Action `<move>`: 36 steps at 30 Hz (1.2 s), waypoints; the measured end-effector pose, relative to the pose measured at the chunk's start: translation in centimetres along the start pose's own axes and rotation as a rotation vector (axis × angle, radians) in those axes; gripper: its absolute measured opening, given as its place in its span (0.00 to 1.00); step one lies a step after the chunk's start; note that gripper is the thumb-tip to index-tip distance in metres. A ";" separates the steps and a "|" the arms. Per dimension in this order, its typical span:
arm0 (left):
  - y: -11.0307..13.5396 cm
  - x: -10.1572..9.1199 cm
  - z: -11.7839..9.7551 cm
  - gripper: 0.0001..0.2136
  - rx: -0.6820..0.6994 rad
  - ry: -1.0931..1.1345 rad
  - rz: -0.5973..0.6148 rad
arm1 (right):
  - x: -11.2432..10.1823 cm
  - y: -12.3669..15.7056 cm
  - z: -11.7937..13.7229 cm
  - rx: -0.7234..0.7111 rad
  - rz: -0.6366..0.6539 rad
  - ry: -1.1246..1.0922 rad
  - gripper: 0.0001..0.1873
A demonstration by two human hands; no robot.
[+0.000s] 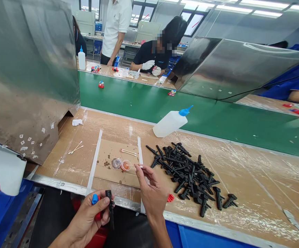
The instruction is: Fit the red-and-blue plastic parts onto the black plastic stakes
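A thin, pale cotton swab (132, 165) reaches the small round cup of orange liquid (125, 168), pinched between the thumb and fingers of your right hand (153, 191); your left hand (89, 213) curls its fingers round a long black plastic part (111, 210) and a small blue-and-red piece (95, 198), with heaped black plastic parts (188, 172) to the right

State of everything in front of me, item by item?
Left hand: closed around black part, red-blue piece
Right hand: pinching held swab
Held swab: tip at orange cup
Orange cup: open
Loose black parts: heaped
Nearer bottle: blue nozzle fitted
Leftmost swabs: lying flat
Green belt: motion unclear
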State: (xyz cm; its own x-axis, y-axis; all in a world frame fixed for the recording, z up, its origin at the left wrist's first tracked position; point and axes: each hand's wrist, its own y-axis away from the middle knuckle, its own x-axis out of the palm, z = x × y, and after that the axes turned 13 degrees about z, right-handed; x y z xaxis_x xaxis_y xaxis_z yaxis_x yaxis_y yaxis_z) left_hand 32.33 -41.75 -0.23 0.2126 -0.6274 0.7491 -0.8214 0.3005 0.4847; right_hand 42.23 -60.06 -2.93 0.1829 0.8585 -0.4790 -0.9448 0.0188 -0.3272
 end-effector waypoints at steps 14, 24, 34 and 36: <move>-1.4 -0.4 0.0 0.22 -0.065 0.113 -0.004 | -1.3 4.1 5.1 -0.148 -0.075 -0.257 0.11; -1.4 -0.9 0.0 0.18 -0.044 0.070 0.100 | -0.7 5.6 5.1 -0.315 0.070 -0.207 0.18; -1.4 -0.8 -0.2 0.18 -0.047 0.058 0.105 | -0.2 5.7 4.9 -0.367 0.082 -0.151 0.18; -1.3 -0.8 -0.3 0.18 -0.045 0.049 0.108 | -0.1 5.7 4.9 -0.369 0.079 -0.132 0.17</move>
State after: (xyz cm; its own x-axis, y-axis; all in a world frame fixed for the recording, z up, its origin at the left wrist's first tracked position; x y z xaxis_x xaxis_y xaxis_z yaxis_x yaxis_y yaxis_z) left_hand 33.41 -41.45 -1.35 0.1506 -0.5541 0.8187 -0.8166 0.3971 0.4189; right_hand 35.52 -57.56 -0.73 0.0538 0.9090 -0.4133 -0.7888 -0.2151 -0.5758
